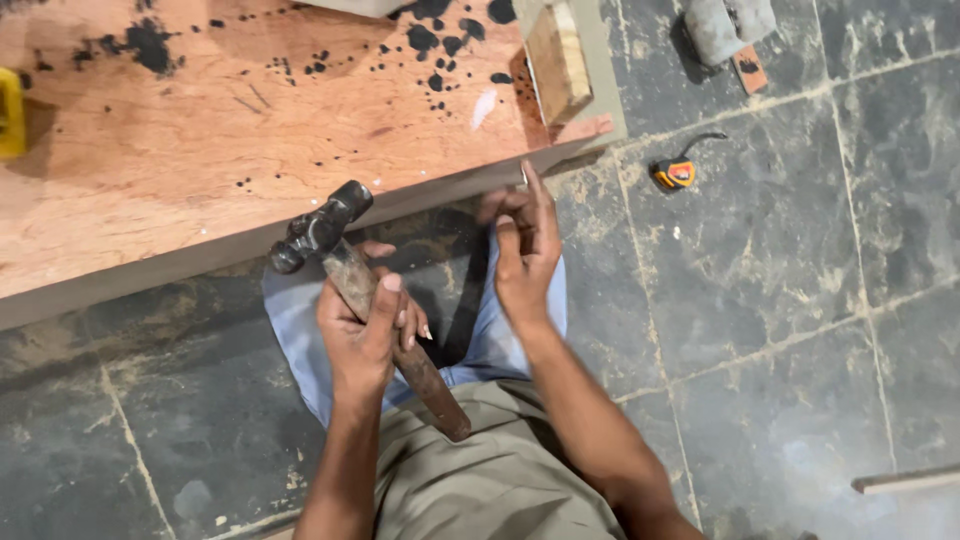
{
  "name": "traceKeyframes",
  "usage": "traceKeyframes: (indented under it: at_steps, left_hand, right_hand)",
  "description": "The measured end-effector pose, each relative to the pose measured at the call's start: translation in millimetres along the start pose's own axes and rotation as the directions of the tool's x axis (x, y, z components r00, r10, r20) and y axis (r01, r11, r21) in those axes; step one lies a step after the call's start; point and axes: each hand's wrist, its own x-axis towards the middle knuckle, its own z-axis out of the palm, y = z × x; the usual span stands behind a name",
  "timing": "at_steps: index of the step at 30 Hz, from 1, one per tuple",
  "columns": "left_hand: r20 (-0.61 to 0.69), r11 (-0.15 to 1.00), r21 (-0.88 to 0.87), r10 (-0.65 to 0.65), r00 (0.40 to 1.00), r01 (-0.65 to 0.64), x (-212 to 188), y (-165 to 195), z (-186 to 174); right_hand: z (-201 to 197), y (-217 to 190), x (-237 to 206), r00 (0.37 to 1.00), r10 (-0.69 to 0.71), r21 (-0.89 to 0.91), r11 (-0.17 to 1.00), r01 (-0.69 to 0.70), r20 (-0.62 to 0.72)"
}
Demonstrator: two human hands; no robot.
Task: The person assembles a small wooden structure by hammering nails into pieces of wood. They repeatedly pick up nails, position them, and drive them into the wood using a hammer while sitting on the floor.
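**Hammer raised beside a plywood panel's edge**

Below the long grey edge of the reddish-brown plywood panel (230, 130), which is spattered with black paint spots, the left hand (362, 330) is closed around the worn wooden handle of a dark steel ball-peen hammer (345, 265). The thumb lies along the shaft, the hammer's head sits just beside the panel's edge, and the handle's end slants down toward the person's lap.

Just right of the hammer, the right hand (525, 255) reaches up to the same edge near the panel's corner. Its fingers are pinched together at the tips around something small and thin; I cannot tell what it is, though a pale sliver shows by the fingertips against the edge.

On top of the panel near that corner lies a short block of pale wood (557, 62). Beyond the corner, well apart from the panel on the dark grey tiled floor (800, 280), rests an orange and black tape measure (675, 173). At the panel's far left rim a yellow object (10, 112) is partly cut off by the frame.
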Motion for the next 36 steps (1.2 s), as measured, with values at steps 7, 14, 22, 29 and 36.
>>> traceKeyframes:
  at_steps: [7, 14, 22, 29, 36]
  left_hand:
    - [-0.061, 0.997, -0.048, 0.054, 0.997, -0.057, -0.7, 5.8, -16.1]
    - [-0.034, 0.995, -0.006, 0.100, 0.994, -0.100, -2.3, 7.6, -15.5]
    - [0.330, 0.872, 0.312, 0.274, 0.904, -0.378, -0.4, -23.7, 94.2]
    - [0.462, 0.501, 0.687, 0.258, 0.849, -0.526, 40.7, -42.5, 145.1]
    - [0.317, 0.209, 0.933, -0.086, 0.944, -0.294, 124.0, -74.4, 178.7]
  right_hand:
    - [31.5, -27.4, 50.3, 0.841, 0.154, -0.844, 0.254, 0.473, 0.518]
    - [-4.8, -58.4, 25.3, 0.680, 0.214, -0.554, 0.764, 0.330, 0.701]
    - [-73.1, -77.1, -46.0, 0.928, -0.207, -0.506, 0.791, 0.344, 0.309]
    - [-171.1, -51.1, -42.8, 0.977, 0.186, -0.507, 0.835, -0.213, -0.103]
    - [-201.8, -40.2, -25.3, 0.956, 0.271, -0.298, 0.908, -0.293, -0.115]
